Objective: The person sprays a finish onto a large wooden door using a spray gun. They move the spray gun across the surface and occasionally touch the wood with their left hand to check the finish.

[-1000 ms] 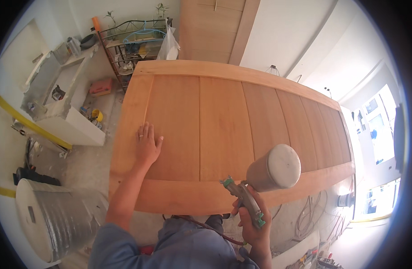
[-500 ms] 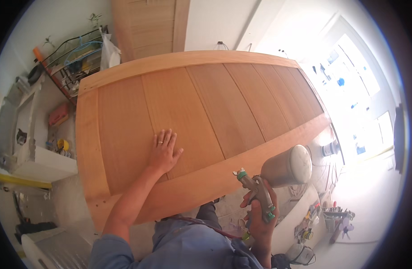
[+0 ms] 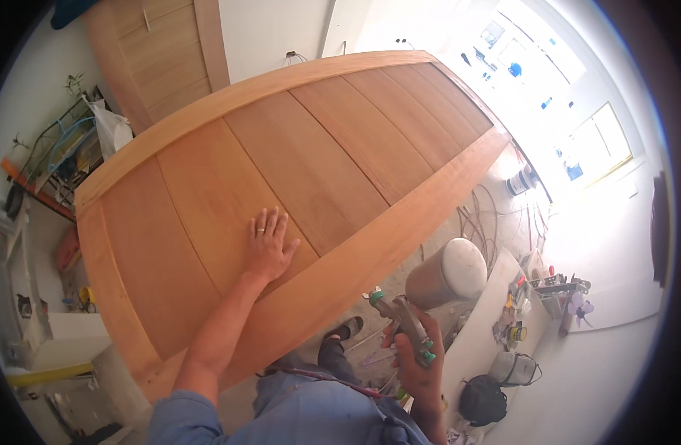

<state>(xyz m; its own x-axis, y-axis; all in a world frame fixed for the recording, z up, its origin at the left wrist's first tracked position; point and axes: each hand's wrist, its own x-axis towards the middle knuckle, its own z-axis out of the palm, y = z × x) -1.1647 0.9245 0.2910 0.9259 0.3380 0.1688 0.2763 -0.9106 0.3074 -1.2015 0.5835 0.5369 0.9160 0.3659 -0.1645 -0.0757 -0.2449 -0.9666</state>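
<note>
In the head view, a wide wooden panel (image 3: 311, 148) spreads beneath and beyond the left hand (image 3: 269, 251), which lies palm down on it, fingers straight and a little apart, a ring on one. The right hand (image 3: 420, 356) is wrapped around the spray gun (image 3: 405, 319), just past the panel's near edge, over the pale floor (image 3: 438, 236). Far ahead and left of the left hand, a second panel (image 3: 166, 52) stands by the white wall (image 3: 270, 28), with a rack (image 3: 64, 141) and a crumpled white bag (image 3: 112, 127) nearer. Beyond the right hand lie looped hoses (image 3: 483, 215) and a bucket (image 3: 520, 180); farther right, daylight washes out the room. To that hand's right are a white board (image 3: 478, 317) with tools, a purple fan (image 3: 580, 307) and a soft black bag (image 3: 483, 400). The panel is orange-brown, its grain fine and matte, with parallel seams between boards inside a plain raised frame. The gun has a dull body with green fittings, and its cup (image 3: 446, 274) is a stout cylinder with a pale, smudged round end.
</note>
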